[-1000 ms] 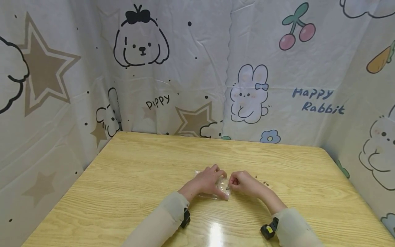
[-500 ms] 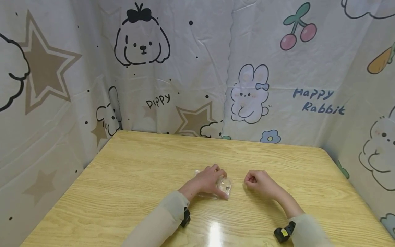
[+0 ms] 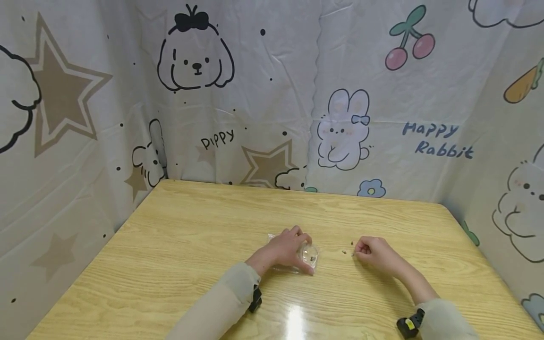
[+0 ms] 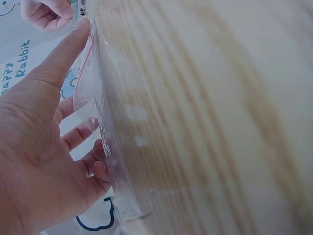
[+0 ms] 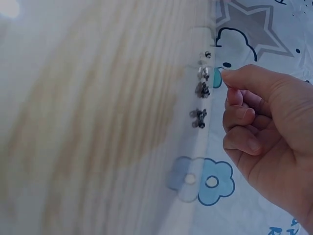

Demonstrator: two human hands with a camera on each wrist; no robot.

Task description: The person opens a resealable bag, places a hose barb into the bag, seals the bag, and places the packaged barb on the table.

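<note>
On the table, my left hand (image 3: 285, 248) holds a clear plastic zip bag (image 3: 310, 253), thumb on the near side and fingers on the far side. The bag's mouth gapes to the right, with small dark bits of metal inside it. To the right of the bag, my right hand (image 3: 376, 252) has its fingers curled, the thumb and index tips close together. Small metal pieces (image 5: 202, 90), screw-like in shape, lie beside those fingertips. A narrow gap separates them in the right wrist view, and nothing shows between the tips.
The wood-grain table (image 3: 204, 212) stretches around both hands. A printed curtain (image 3: 263, 94) hangs behind it and along the sides. Each wrist wears a small black camera, such as the right wrist camera (image 3: 409, 327).
My right hand has moved right, from the bag's mouth to the small metal pieces, some of which it earlier hid from view. The left hand and the bag have stayed in place.
</note>
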